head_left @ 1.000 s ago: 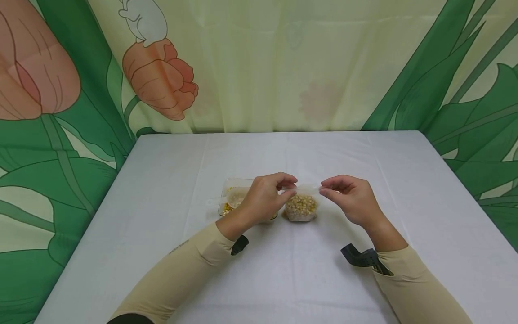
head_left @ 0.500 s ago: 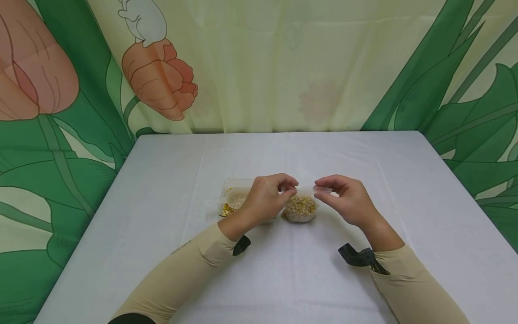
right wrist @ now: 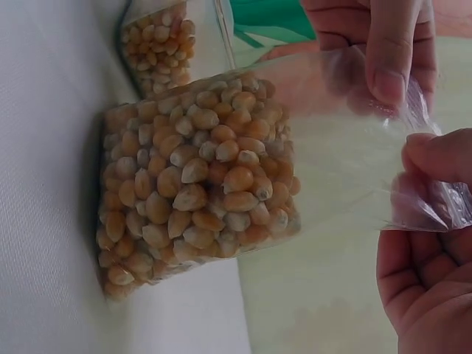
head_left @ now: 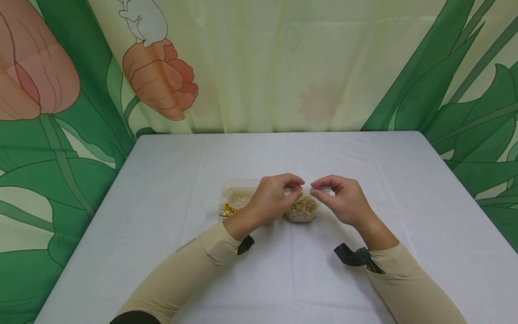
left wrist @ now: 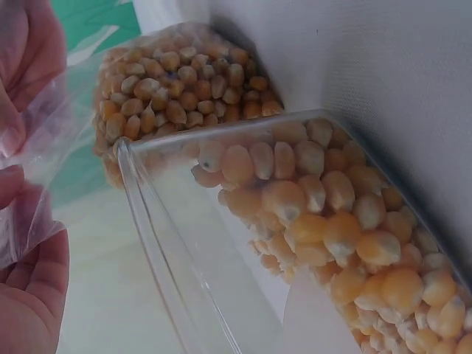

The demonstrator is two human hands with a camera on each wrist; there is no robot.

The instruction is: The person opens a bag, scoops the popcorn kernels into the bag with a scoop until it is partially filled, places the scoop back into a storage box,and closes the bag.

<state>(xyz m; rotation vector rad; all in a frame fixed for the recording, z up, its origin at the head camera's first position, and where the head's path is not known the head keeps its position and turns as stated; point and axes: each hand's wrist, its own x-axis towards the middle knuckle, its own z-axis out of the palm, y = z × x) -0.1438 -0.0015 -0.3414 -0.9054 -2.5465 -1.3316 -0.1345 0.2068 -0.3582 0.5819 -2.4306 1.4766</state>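
Observation:
A clear plastic zip bag of dried corn kernels stands on the white cloth, its lower part full and its upper part slack. My left hand pinches the bag's top edge on the left, thumb against fingers. Close beside it, my right hand pinches the same edge on the right. In the right wrist view the film by the thumbs is creased. Just left of the bag, a clear rectangular container holds more kernels; my left hand partly hides it in the head view.
A translucent round scoop lies over the container, its handle pointing left. The white tablecloth spreads beneath everything. Behind the table hangs a printed curtain with flowers and leaves.
My right hand has moved left along the bag's top edge, and my left hand has shifted slightly right. The fingertips are now closer together. The bag's filled part stays in place.

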